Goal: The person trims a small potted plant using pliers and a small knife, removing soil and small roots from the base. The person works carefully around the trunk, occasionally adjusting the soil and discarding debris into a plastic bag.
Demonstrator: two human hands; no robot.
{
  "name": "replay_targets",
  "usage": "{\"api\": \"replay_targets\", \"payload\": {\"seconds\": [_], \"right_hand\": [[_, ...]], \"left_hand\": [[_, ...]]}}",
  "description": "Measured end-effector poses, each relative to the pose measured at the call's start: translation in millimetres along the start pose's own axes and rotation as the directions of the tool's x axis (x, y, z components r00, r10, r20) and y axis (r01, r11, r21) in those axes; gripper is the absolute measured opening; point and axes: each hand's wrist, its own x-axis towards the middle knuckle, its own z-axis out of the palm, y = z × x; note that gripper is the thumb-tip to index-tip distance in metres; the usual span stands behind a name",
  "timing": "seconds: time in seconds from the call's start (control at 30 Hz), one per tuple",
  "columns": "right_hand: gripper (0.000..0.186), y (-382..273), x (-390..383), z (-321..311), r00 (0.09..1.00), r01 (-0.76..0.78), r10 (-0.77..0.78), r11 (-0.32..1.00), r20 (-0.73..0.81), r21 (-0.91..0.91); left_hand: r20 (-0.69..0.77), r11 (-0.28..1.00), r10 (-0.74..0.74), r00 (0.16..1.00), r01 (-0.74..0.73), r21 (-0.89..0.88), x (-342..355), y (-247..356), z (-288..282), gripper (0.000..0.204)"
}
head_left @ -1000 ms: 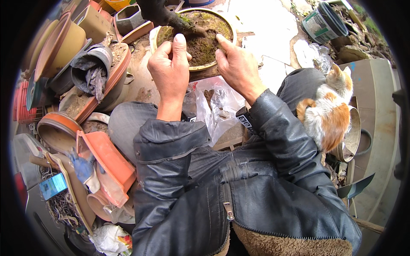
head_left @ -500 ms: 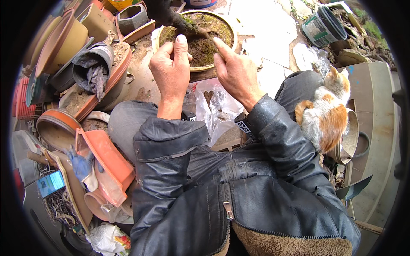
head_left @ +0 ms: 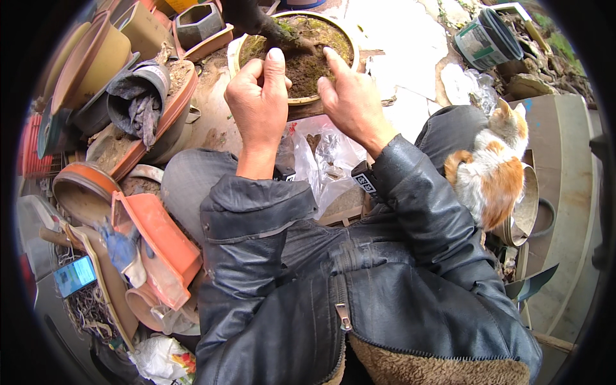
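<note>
A round, cream-rimmed pot [head_left: 354, 43] with mossy soil [head_left: 308, 70] stands before me. A thick dark trunk [head_left: 253, 19] leans into it from the upper left, its root spreading over the soil. My left hand [head_left: 260, 96] is closed at the pot's near left edge, thumb raised beside the trunk's base; whatever its curled fingers hold is hidden. On the right, my right hand [head_left: 356, 96] reaches over the rim, its index fingertip at the soil by the root end. Its thumb is apart from that finger, and nothing shows between them.
A clear plastic bag [head_left: 327, 167] lies between my knees. Stacked pots [head_left: 96, 64] and an orange planter [head_left: 160, 237] crowd the left, near a phone [head_left: 76, 276]. An orange-and-white cat [head_left: 491, 173] sits by my right knee. A bucket [head_left: 481, 42] stands at the far right.
My right index finger has moved slightly up and right over the soil, and its thumb is now farther from it. My left hand has shifted only slightly.
</note>
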Motion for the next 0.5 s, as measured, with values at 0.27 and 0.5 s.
{"api": "replay_targets", "payload": {"seconds": [0.27,0.5], "right_hand": [[0.052,-14,-21,-5,1.000,-0.006,0.007,1.000,-0.009,0.008],[0.048,-3,-6,-2,0.999,0.005,-0.006,0.999,-0.036,-0.034]], "left_hand": [[0.005,1.000,0.013,1.000,-0.013,0.011,2,0,-3,0.045],[0.000,1.000,0.012,1.000,-0.012,0.006,2,-2,-2,0.045]]}}
